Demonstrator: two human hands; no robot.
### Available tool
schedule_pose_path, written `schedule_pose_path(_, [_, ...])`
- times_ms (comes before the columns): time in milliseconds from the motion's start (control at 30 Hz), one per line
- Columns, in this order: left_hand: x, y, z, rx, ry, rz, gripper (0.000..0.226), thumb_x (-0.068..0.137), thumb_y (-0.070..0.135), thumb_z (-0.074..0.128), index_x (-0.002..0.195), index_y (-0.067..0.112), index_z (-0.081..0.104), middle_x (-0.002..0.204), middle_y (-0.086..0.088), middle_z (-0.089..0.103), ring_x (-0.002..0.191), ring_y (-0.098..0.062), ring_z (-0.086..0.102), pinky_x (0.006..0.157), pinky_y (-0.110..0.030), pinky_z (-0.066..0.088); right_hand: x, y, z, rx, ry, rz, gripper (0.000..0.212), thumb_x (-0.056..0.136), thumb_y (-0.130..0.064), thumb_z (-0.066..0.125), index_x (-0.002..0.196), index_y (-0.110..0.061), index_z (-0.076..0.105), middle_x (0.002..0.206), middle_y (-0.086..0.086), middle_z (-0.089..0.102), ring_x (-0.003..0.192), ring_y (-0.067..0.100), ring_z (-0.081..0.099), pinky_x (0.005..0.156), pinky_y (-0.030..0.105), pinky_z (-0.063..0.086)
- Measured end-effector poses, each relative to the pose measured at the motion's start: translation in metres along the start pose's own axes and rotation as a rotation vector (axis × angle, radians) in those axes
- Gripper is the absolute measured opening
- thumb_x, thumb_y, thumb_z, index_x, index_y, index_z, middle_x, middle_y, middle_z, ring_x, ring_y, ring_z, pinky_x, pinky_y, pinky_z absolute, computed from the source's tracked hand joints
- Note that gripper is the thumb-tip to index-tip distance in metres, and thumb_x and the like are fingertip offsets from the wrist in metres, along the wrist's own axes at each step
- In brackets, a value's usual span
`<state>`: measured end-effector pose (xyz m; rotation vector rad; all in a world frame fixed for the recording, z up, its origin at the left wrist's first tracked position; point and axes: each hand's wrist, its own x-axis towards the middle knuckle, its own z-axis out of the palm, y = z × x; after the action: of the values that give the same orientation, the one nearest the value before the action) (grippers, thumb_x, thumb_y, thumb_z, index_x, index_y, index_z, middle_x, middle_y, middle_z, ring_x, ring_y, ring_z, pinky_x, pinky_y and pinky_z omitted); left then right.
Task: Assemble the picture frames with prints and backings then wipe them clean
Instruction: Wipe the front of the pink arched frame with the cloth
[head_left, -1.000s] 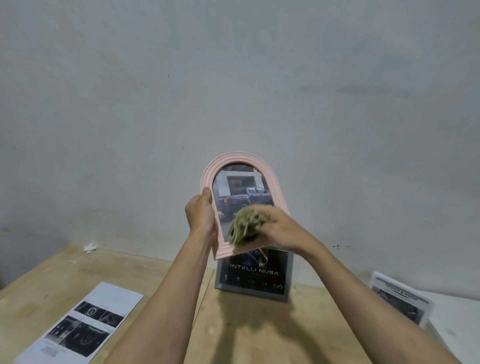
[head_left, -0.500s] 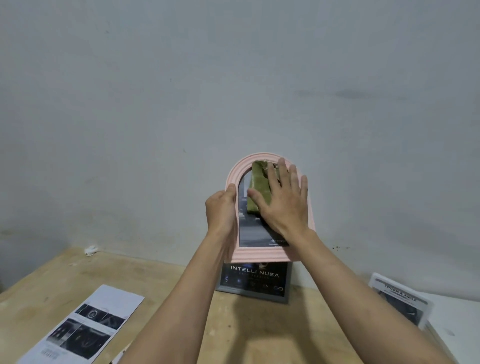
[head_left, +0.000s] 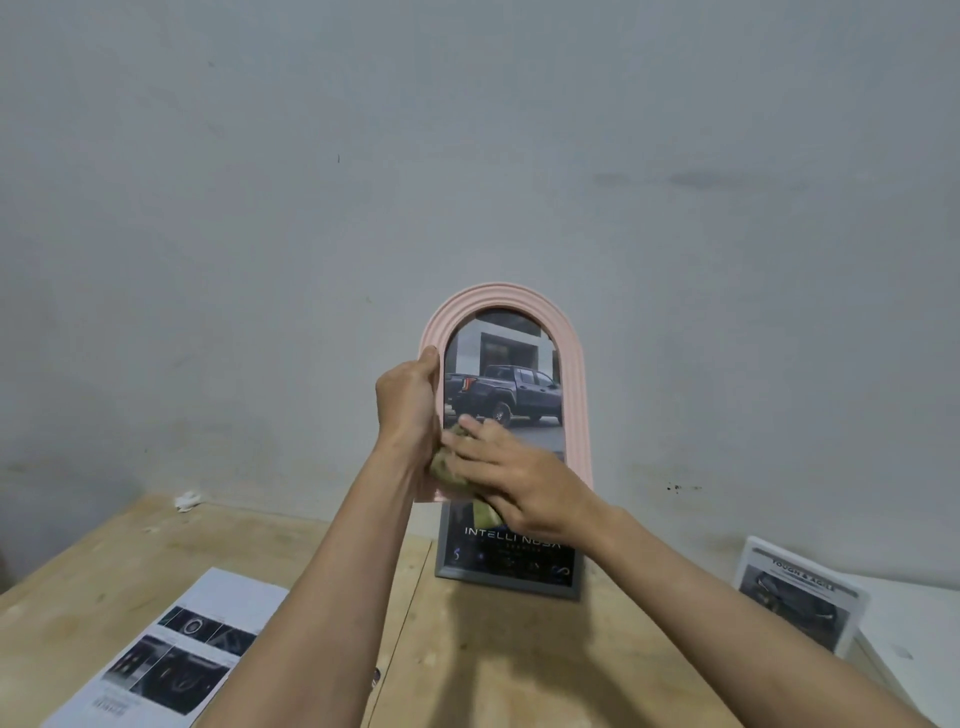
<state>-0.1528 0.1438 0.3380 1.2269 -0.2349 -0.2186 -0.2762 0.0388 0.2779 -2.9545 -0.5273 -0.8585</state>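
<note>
A pink arched picture frame (head_left: 574, 374) is held upright in the air in front of the wall, with a print of a dark pickup truck behind its glass. My left hand (head_left: 408, 402) grips its left edge. My right hand (head_left: 514, 480) presses an olive-green cloth (head_left: 448, 470) flat against the lower left part of the glass. Only small bits of the cloth show around my fingers.
A grey rectangular frame (head_left: 506, 569) with a dark print leans against the wall on the wooden table (head_left: 467, 649). A white-framed print (head_left: 800, 597) stands at the right on a white surface. A loose printed sheet (head_left: 171, 654) lies at the left.
My right hand and the cloth have slid from the top of the glass down to its lower left. The frame now faces me squarely and the truck print is uncovered.
</note>
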Motion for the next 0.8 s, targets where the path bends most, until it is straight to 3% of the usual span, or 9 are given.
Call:
schedule_pose_path(100, [0.000, -0.002, -0.003, 0.035, -0.010, 0.008, 0.033, 0.083, 0.040, 0.064, 0.080, 0.007, 0.063, 0.073, -0.015, 0.056, 0.066, -0.023, 0.051, 0.063, -0.038, 0.044, -0.017, 0.008, -0.002, -0.079, -0.011, -0.103, 0.047, 0.088, -0.008, 0.050, 0.135, -0.013, 0.055, 0.147, 0.005, 0.045, 0.142, 0.028, 0.031, 0.117, 0.044, 0.028])
schedule_pose_path(267, [0.007, -0.001, -0.016, 0.117, -0.028, 0.014, 0.039, 0.094, 0.036, 0.058, 0.077, 0.002, 0.066, 0.071, -0.012, 0.066, 0.064, -0.023, 0.061, 0.062, -0.032, 0.047, -0.053, 0.039, -0.017, -0.230, 0.023, -0.159, 0.037, 0.095, -0.010, 0.048, 0.130, -0.004, 0.058, 0.143, 0.013, 0.050, 0.139, 0.034, 0.037, 0.110, 0.050, 0.037])
schedule_pose_path(400, [0.010, -0.010, -0.014, 0.184, -0.011, 0.067, 0.039, 0.095, 0.035, 0.055, 0.069, 0.006, 0.054, 0.068, -0.013, 0.055, 0.062, -0.024, 0.051, 0.064, -0.035, 0.040, -0.040, 0.050, -0.046, -0.156, 0.375, 0.114, 0.040, 0.102, -0.023, 0.039, 0.127, 0.000, 0.060, 0.141, 0.017, 0.049, 0.137, 0.032, 0.039, 0.110, 0.050, 0.036])
schedule_pose_path(467, [0.006, -0.015, -0.005, 0.162, -0.049, 0.076, 0.035, 0.093, 0.039, 0.055, 0.075, 0.008, 0.056, 0.071, -0.014, 0.052, 0.065, -0.022, 0.050, 0.063, -0.035, 0.040, -0.012, 0.061, -0.066, -0.179, 0.509, 0.262, 0.037, 0.097, -0.015, 0.044, 0.128, -0.006, 0.061, 0.144, 0.011, 0.048, 0.138, 0.031, 0.038, 0.112, 0.049, 0.034])
schedule_pose_path(600, [0.001, -0.020, 0.009, 0.164, -0.090, 0.174, 0.035, 0.095, 0.038, 0.057, 0.075, 0.009, 0.055, 0.068, -0.012, 0.047, 0.062, -0.018, 0.044, 0.054, -0.026, 0.036, 0.013, 0.087, -0.072, -0.262, 0.305, 0.338, 0.049, 0.083, -0.001, 0.059, 0.128, -0.017, 0.062, 0.148, 0.008, 0.043, 0.140, 0.035, 0.033, 0.110, 0.058, 0.031])
schedule_pose_path(800, [0.004, -0.033, -0.012, 0.108, -0.005, 0.229, 0.040, 0.099, 0.031, 0.056, 0.073, 0.001, 0.060, 0.064, -0.010, 0.051, 0.054, -0.011, 0.047, 0.047, -0.019, 0.036, -0.041, 0.044, 0.000, -0.159, 0.198, 0.285, 0.049, 0.095, -0.035, 0.053, 0.140, -0.017, 0.049, 0.155, 0.005, 0.032, 0.147, 0.025, 0.020, 0.117, 0.049, 0.022])
